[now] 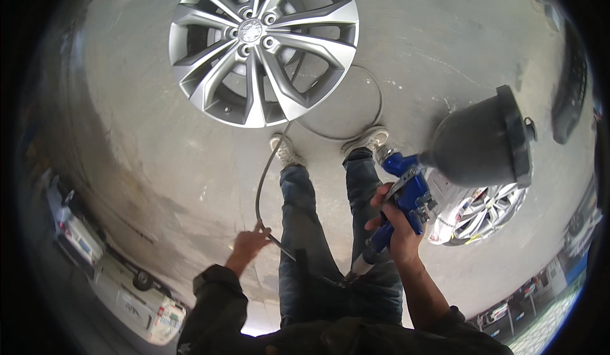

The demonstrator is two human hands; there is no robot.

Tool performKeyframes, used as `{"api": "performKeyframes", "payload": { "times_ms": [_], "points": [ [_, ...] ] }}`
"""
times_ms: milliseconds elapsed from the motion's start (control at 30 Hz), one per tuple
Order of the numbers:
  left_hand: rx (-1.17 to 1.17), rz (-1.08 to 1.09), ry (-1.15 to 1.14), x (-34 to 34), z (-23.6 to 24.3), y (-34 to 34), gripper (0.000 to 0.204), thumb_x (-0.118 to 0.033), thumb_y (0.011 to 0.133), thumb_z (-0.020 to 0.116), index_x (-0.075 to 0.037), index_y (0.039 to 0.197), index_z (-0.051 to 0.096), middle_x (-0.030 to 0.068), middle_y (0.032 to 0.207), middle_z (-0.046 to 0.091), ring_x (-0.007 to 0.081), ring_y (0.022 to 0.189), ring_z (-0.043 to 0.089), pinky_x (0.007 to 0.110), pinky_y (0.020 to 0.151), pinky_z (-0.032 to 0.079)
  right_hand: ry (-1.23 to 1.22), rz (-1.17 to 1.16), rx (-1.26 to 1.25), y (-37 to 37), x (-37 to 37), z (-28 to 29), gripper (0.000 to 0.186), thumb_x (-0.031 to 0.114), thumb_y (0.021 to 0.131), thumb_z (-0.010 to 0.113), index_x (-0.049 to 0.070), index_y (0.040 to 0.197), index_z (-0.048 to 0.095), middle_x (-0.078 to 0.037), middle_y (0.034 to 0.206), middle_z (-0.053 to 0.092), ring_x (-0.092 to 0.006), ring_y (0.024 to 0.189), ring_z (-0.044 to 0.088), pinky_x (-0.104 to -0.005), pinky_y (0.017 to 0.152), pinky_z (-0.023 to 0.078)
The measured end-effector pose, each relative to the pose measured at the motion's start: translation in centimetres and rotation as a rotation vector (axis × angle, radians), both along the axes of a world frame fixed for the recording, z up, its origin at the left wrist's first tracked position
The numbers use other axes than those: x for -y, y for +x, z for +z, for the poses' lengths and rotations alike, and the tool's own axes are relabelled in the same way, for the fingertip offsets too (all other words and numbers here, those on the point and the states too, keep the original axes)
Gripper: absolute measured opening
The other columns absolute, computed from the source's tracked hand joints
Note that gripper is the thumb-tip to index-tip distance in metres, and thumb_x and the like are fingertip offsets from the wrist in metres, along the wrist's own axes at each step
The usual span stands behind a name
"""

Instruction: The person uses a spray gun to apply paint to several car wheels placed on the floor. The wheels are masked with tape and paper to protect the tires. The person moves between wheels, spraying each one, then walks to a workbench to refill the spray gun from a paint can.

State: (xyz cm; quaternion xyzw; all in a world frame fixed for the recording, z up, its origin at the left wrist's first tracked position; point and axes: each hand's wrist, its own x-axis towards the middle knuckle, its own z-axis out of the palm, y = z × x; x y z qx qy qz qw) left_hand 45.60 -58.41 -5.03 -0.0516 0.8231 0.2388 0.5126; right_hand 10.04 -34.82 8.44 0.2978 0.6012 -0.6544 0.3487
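Right hand clamped on blue metal spray gun (matte dark round cup above grip). Left hand closed around thin grey rubber hose, looping floorward past spoked silver alloy wheel.

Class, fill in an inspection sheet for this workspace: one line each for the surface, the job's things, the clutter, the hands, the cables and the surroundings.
Surface: grey concrete floor, stained darker toward the left.
Job's things: blue spray gun with a dark cup on top; silver alloy wheel lying flat on the floor ahead of the feet.
Clutter: second wheel at the right, partly wrapped in paper, half hidden by the gun.
Hands: right hand gripping the gun's handle; left hand holding the hose.
Cables: dark hose runs from the gun through the left hand and loops on the floor behind the wheel.
Surroundings: parked vehicles at the rim; a tyre at the right edge.
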Motion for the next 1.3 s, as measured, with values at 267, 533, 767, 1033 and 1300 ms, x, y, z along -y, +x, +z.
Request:
{"api": "performKeyframes", "payload": {
  "times_ms": [267,533,767,1033,1300],
  "points": [
    [-0.034,-0.023,0.068,-1.9,5.4,-10.0,0.032,-0.044,0.095,0.059,-0.021,0.118,0.059,0.0079,0.125,0.063,0.0297,0.079,0.071,0.042,0.061,0.056,0.044,0.039,-0.176,-14.6,0.6,4.6,0.035,0.000,0.085,0.054,-0.004,0.119,0.059,-0.014,0.108,0.068,-0.0199,0.093,0.067,-0.0300,0.051,0.062],
    [-0.063,0.272,0.114,-11.3,-0.1,-12.4,0.018,-0.022,0.093,0.059,-0.019,0.109,0.067,0.0042,0.104,0.072,0.0272,0.090,0.071,0.042,0.072,0.056,0.021,0.243,-0.427,-26.5,6.0,7.4,0.039,-0.002,0.088,0.052,-0.003,0.127,0.053,-0.014,0.113,0.067,-0.0205,0.099,0.068,-0.0267,0.053,0.063],
    [0.100,0.893,-0.072,-18.1,-2.5,-23.2,0.016,-0.013,0.090,0.060,-0.016,0.102,0.069,0.0056,0.096,0.071,0.0298,0.085,0.071,0.044,0.073,0.055,-0.002,0.569,-0.338,-36.9,17.2,1.0,0.041,0.000,0.091,0.052,-0.002,0.132,0.051,-0.015,0.119,0.065,-0.0205,0.104,0.067,-0.0277,0.053,0.062],
    [0.072,1.261,-0.122,-22.4,1.7,-37.3,0.019,-0.016,0.089,0.065,-0.017,0.108,0.065,0.0061,0.105,0.068,0.0333,0.083,0.069,0.046,0.069,0.055,0.008,0.748,-0.427,-50.8,28.4,0.3,0.044,0.005,0.092,0.056,-0.002,0.135,0.051,-0.012,0.130,0.063,-0.0177,0.110,0.064,-0.0243,0.063,0.052],
    [0.270,1.566,-0.415,-24.6,-2.9,-49.4,0.012,-0.020,0.092,0.058,-0.019,0.103,0.060,0.0173,0.137,0.057,0.0409,0.079,0.069,0.050,0.066,0.055,-0.108,1.145,-0.487,-55.5,38.9,3.7,0.042,0.002,0.090,0.057,0.000,0.132,0.053,-0.011,0.124,0.065,-0.0198,0.110,0.066,-0.0266,0.065,0.054]
  ]
}}
